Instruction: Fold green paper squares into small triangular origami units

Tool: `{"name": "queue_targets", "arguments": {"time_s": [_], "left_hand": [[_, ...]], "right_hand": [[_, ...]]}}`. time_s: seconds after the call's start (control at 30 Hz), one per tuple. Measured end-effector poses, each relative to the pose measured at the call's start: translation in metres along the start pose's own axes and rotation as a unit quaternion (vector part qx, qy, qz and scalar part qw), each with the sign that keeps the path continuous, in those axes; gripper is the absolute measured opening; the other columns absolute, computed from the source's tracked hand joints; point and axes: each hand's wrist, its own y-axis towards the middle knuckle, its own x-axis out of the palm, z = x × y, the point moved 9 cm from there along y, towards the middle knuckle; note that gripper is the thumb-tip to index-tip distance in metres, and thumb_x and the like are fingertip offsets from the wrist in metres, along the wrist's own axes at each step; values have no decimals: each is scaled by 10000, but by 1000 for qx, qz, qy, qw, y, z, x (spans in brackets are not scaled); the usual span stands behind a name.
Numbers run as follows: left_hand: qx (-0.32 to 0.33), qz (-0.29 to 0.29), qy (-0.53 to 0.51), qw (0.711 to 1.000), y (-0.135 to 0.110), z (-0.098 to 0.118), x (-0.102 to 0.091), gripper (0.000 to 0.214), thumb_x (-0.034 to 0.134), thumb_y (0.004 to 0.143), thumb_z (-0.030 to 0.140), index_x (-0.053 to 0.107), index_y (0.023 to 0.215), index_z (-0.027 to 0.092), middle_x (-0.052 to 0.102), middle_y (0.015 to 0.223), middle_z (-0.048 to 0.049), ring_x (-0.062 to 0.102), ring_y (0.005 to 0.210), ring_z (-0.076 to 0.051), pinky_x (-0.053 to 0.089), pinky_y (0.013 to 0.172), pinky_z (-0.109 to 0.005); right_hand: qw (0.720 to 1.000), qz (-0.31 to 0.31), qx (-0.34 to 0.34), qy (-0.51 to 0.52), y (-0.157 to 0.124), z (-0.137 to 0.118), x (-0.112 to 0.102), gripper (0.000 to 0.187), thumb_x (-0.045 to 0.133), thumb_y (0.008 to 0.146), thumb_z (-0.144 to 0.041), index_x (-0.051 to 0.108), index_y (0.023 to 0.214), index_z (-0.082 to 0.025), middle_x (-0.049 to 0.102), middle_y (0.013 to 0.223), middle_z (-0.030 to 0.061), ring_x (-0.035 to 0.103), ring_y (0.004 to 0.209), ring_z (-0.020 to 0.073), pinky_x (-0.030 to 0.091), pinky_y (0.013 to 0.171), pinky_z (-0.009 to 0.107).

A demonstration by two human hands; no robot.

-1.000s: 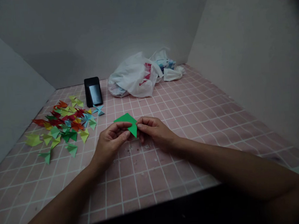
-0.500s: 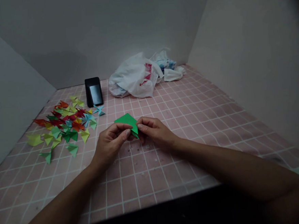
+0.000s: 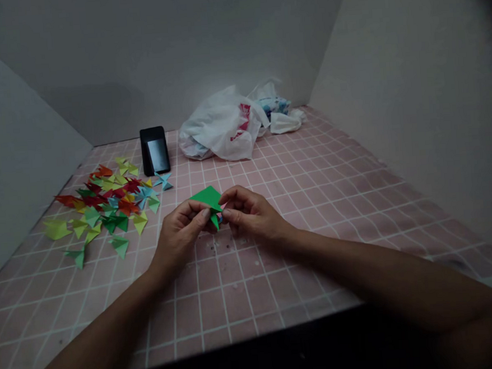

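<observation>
Leftward now: pointed flap (image 3: 215, 222) on folded green paper (image 3: 207, 196) pinched by left fingers (image 3: 198, 222) and right fingers (image 3: 236, 219)

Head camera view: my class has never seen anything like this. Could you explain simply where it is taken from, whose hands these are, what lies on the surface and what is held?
There is no machine here. A person wears the camera on their head, facing forward and down, so we see their own bare hands.

The left hand pinches a piece of green folded paper. The right hand has its fingertips at the paper's right corner; whether they grip it is hard to tell.

On the pink, white-gridded surface, small folded paper shapes in many colours lie to the left. Farther back are a dark, phone-like object and a white plastic bag with red print.
</observation>
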Motion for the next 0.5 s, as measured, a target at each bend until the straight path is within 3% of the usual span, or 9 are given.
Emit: {"name": "queue_targets", "arguments": {"time_s": [0.1, 0.23, 0.37, 0.5], "left_hand": [[-21, -11, -16, 1000, 0, -8, 1, 127, 706, 869, 300, 689, 846, 177, 687, 706, 18, 646, 628, -101, 539, 635, -211], [-26, -23, -20, 999, 0, -12, 3, 166, 697, 880, 324, 690, 968, 183, 706, 767, -3, 665, 651, -122, 560, 661, -250], [-5, -5, 28, 1000, 1, -7, 1, 235, 759, 818, 307, 682, 1007, 190, 672, 777, 5, 634, 663, -127, 525, 619, -238], [12, 16, 57, 998, 1, -2, -1, 241, 818, 738, 277, 692, 926, 195, 677, 814, 3, 635, 738, -138, 516, 663, -237]], "right_hand": [[1000, 7, -9, -22, -1, -3, -1, 150, 687, 849, -287, 587, 909, -192, 617, 746, -31, 531, 554, 81, 441, 508, 218], [996, 65, -12, -67, -2, -5, -12, 137, 663, 863, -298, 594, 817, -188, 574, 658, -42, 500, 527, 80, 412, 504, 225], [997, 70, 26, -11, -2, 5, -15, 157, 659, 859, -305, 563, 803, -195, 557, 586, -57, 514, 480, 84, 433, 480, 224], [996, 63, 38, 45, -2, 10, -11, 178, 687, 837, -306, 556, 805, -189, 603, 630, -49, 543, 475, 76, 480, 484, 215]]}}
